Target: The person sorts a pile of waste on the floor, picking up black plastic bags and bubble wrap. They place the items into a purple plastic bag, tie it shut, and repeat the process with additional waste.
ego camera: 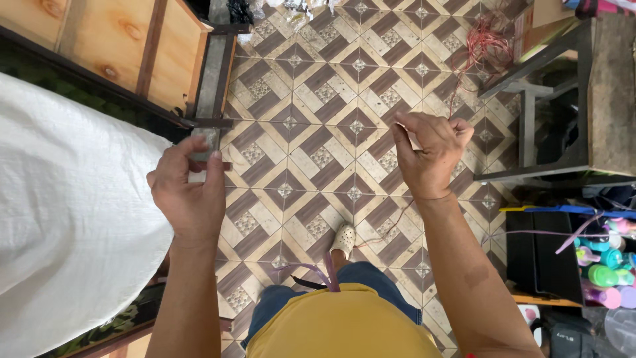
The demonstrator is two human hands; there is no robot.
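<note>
Standing over the tiled floor (318, 126), left hand (189, 189) pinches a small grey piece — right hand (430, 156) clenched on thin red string (391, 229) trailing floorward. Work mid-course; string not yet tied off.

My two bare forearms end in a left hand (189, 192) and a right hand (429, 156), no sleeves, rings or watch. Near me: a mustard-yellow shirt (341, 325), blue denim jeans (371, 275), and one cream perforated clog (343, 238) on my foot.
</note>
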